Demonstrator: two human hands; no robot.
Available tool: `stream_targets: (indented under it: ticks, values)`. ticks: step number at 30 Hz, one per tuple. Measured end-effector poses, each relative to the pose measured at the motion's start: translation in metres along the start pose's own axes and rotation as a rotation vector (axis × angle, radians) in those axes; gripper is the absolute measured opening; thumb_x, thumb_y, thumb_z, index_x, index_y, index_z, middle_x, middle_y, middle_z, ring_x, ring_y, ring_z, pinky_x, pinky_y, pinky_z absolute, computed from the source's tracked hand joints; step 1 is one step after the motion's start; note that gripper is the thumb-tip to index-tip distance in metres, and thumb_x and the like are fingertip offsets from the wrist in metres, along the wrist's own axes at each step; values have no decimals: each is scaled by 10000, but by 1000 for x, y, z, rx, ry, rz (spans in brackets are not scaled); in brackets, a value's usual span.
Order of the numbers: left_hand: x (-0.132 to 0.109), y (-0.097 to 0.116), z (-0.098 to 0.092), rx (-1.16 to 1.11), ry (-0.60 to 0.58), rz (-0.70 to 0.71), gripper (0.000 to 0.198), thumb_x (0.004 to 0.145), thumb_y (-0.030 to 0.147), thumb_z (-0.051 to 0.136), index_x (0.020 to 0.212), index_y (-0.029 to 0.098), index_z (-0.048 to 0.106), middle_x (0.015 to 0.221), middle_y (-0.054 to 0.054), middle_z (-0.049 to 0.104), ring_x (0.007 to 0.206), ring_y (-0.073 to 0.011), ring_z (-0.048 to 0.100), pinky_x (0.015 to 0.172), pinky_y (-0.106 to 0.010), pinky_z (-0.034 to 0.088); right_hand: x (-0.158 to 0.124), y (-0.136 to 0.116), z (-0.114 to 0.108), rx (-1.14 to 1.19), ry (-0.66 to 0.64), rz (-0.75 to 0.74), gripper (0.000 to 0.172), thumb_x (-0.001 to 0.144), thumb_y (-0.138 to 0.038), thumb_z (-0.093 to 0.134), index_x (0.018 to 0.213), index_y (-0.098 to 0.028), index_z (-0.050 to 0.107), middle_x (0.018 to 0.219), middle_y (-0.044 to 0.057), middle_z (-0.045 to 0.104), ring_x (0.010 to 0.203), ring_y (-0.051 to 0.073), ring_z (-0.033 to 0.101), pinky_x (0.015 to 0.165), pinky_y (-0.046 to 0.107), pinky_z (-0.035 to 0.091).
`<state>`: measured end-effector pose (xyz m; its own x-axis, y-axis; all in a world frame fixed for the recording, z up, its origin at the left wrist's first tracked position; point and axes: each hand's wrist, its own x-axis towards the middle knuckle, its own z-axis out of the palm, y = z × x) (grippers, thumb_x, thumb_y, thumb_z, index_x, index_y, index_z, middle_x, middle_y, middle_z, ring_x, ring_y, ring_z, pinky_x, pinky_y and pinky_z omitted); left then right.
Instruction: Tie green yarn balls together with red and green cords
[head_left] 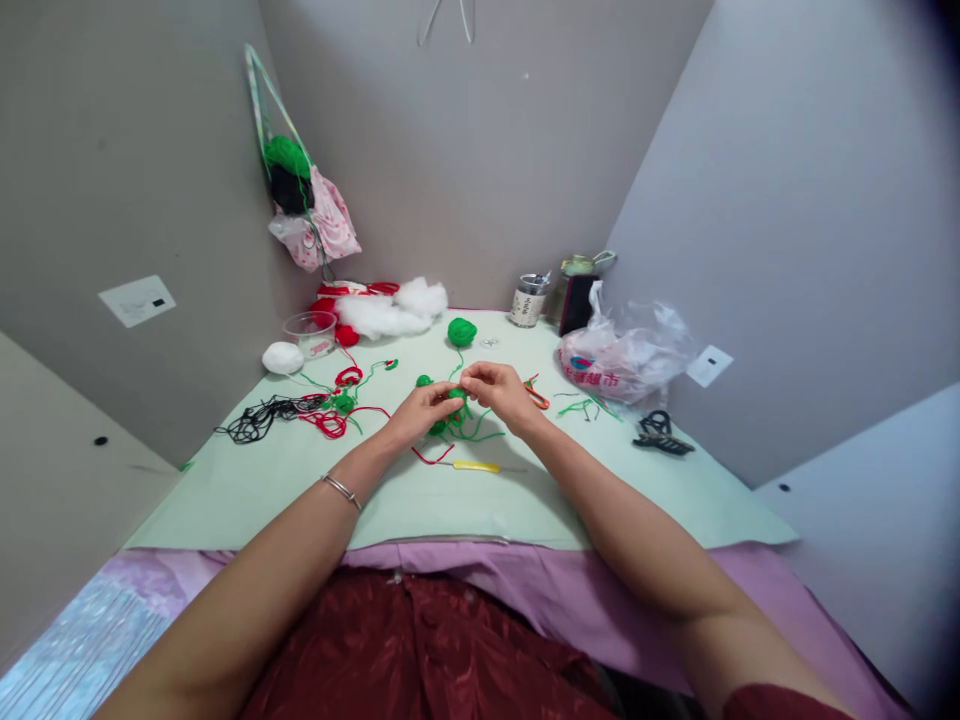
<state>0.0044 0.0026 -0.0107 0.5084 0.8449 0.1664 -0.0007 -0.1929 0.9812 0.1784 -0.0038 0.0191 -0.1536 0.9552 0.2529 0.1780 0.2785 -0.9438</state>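
My left hand (421,412) is closed on a small green crocheted piece (457,396) above the middle of the table. The thumb and forefinger of my right hand (498,394) are pinched together against it. Whatever lies between those right fingertips is too small to make out. Green yarn tails (480,436) hang below the hands, and a strand runs back to a green yarn ball (461,332). Nearer to me, a crochet hook with a yellow handle (476,467) lies beside a short red yarn piece (429,460). Orange-handled scissors (537,397) lie partly hidden beyond my right hand.
To the left are tangled black yarn (262,418), red yarn loops (330,424), a clear plastic tub (313,334) and white stuffing (390,310). A plastic bag (615,360), a pen cup (528,302) and a black hair claw (661,436) are on the right. Walls enclose the table.
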Motion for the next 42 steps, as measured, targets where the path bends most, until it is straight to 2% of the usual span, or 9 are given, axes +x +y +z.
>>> stream_targets:
  ticks: [3,10,16,18,22,27,32,37,42]
  values:
    - [0,1,-1,-2,20,-13,412,779,450,703,1099,191,708,928,-36,679,743,-142,554,682,-252,395,0,-2,2,57,8,26,216,726,-372,667,754,-161,626,599,-27,546,513,86,445,477,216,346]
    - [-1,0,1,-35,55,-20,410,788,514,672,1019,177,715,852,-36,667,685,-130,527,622,-245,379,-3,-6,-4,-114,-139,-68,96,727,-254,644,741,-160,627,668,-14,599,559,102,540,582,249,433]
    - [0,-1,5,99,22,-52,400,725,503,727,913,151,696,738,-15,631,657,-133,525,630,-256,394,8,0,-1,157,17,37,205,682,-329,695,717,-167,575,616,-19,596,538,97,535,485,213,423]
    - [-1,0,6,87,11,-75,432,721,519,723,935,145,692,722,-8,620,655,-132,527,634,-257,398,10,1,-2,208,5,78,273,696,-386,709,768,-176,551,697,2,651,536,92,551,434,191,386]
    - [-1,0,3,-35,-40,-38,495,726,473,734,1111,168,672,941,-43,672,753,-131,558,706,-254,416,5,-1,-5,310,-72,120,358,727,-467,709,834,-196,502,711,3,681,501,88,556,413,181,362]
    - [1,1,0,-13,-51,-16,434,736,436,726,1075,168,689,904,-40,666,747,-131,553,693,-254,412,2,-8,-7,368,-119,125,335,744,-438,721,818,-195,502,524,-58,556,408,64,432,398,182,277]
    - [3,3,-1,-11,-33,-51,418,718,409,753,1059,172,704,799,-10,630,698,-122,549,679,-260,415,4,-12,-14,530,-10,24,331,738,-398,752,805,-199,496,520,-98,380,433,45,280,424,190,193]
    - [1,0,-3,-225,8,-55,457,743,378,762,1148,188,670,938,-48,666,838,-145,615,799,-286,456,2,-14,-16,490,-50,52,310,757,-396,734,790,-196,501,582,-73,415,484,58,319,468,208,255]
    - [0,6,-5,-396,80,-81,423,706,304,803,1090,175,683,962,-57,673,887,-155,636,831,-291,475,0,-12,-13,236,45,-57,241,776,-392,699,824,-184,587,698,-14,566,563,89,436,532,235,337]
